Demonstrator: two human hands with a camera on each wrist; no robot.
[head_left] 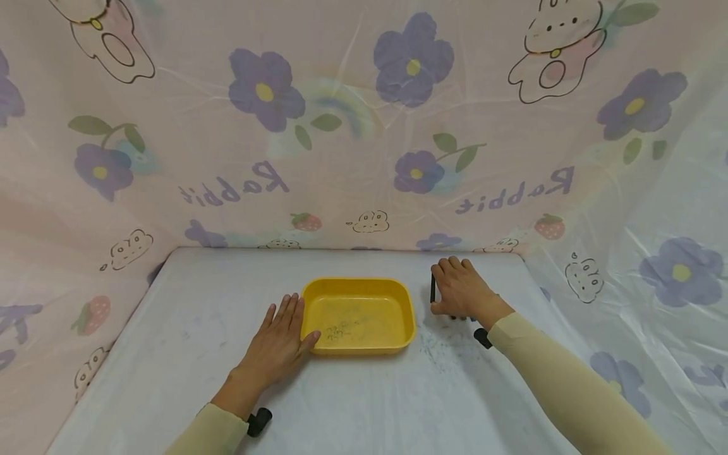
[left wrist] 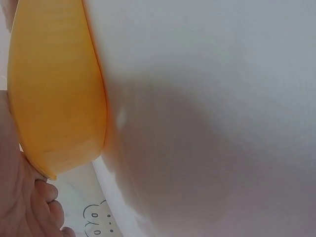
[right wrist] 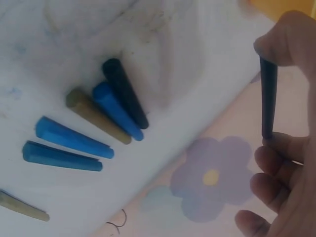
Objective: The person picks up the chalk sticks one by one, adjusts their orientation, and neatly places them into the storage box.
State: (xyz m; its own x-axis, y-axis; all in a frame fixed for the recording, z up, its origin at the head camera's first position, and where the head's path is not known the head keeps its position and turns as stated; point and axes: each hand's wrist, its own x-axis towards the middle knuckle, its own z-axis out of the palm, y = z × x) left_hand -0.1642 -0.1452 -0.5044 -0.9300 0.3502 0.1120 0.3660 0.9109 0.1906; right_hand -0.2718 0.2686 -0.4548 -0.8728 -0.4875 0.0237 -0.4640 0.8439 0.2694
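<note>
White table (head_left: 170, 354); pink flower-and-rabbit printed sheet (head_left: 341, 126) behind and at sides.

Both hands forward, low.
Left hand (head_left: 280, 344) lies flat, fingers straight; right hand (head_left: 462, 288) pinches between thumb and fingers.

One yellow tray (head_left: 358, 287) sits on the table (head_left: 188, 328). Two hands are in view: the left hand (head_left: 277, 344) lies against the tray's left side, and the right hand (head_left: 462, 289) is to the tray's right. The right hand holds one dark crayon (right wrist: 268, 96). Six more crayons lie on the table to the right of the tray: one black crayon (right wrist: 124, 92), three blue crayons (right wrist: 73, 138), and two olive crayons (right wrist: 97, 116), one of them partly cut off by the picture's edge.
</note>
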